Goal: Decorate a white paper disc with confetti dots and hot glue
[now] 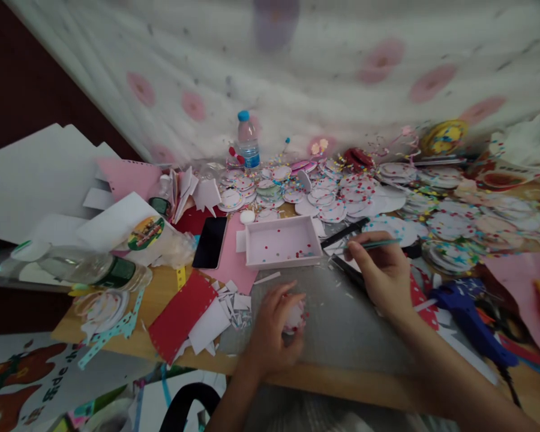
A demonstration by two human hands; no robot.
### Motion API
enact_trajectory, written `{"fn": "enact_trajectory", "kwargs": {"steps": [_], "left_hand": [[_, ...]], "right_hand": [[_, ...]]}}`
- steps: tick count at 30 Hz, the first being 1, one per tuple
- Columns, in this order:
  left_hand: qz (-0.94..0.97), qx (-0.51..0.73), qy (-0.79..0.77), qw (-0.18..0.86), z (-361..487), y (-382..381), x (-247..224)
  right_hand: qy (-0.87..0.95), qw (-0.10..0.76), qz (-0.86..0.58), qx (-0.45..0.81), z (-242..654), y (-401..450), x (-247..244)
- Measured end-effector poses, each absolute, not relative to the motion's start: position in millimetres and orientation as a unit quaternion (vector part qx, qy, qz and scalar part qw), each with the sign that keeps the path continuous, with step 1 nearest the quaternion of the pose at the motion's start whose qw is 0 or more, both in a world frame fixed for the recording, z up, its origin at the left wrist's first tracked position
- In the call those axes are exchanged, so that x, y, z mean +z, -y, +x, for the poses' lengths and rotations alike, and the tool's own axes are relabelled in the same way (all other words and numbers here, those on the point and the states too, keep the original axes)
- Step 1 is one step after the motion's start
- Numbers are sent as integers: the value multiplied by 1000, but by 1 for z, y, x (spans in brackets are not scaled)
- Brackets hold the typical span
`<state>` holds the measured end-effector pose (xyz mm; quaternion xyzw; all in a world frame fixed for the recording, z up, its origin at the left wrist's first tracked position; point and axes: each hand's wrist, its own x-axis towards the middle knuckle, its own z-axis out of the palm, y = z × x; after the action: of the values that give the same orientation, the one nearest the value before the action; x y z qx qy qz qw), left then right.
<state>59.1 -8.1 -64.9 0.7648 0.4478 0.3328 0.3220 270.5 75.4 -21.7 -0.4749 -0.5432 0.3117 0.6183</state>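
My left hand (276,330) is curled over the grey mat, with its fingers around a small round white piece with red dots (293,315). Part of that piece is hidden by the fingers. To the right, my right hand (384,276) pinches a thin teal stick-like tool (380,242) between thumb and fingers; its exact kind is unclear. Just ahead of the left hand sits a shallow white box (283,262) with a few red dots inside. Beside the right hand lie long black tools (346,232), one partly covered by it.
Many dotted paper discs (333,210) spread along the back near a water bottle (249,141). A phone (210,243), red card (183,315) and paper scraps (236,303) lie left. A blue glue gun (470,318) is at right. A larger bottle (117,271) lies far left.
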Motion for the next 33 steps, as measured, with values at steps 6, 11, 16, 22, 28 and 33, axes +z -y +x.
{"fn": "enact_trajectory", "kwargs": {"steps": [6,11,16,22,28,33], "left_hand": [[783,353,-400,319,56,12,-65],[719,446,-446,292,53,15,-71],[674,456,-486,319,51,15,-72],[703,439,-469,305,52,13,-75],[713,425,-462,311,55,13,-75],[726,398,-459,322,56,11,-73]], "right_hand": [[672,531,-426,290,239,-126,-23],[728,459,-451,234,217,-161,-42],[767,385,-486,164,213,-177,-40],[791,334,-496,128,206,-182,-33],[793,342,-490,121,202,-177,-32],[761,398,-496,128,214,-169,-17]]}}
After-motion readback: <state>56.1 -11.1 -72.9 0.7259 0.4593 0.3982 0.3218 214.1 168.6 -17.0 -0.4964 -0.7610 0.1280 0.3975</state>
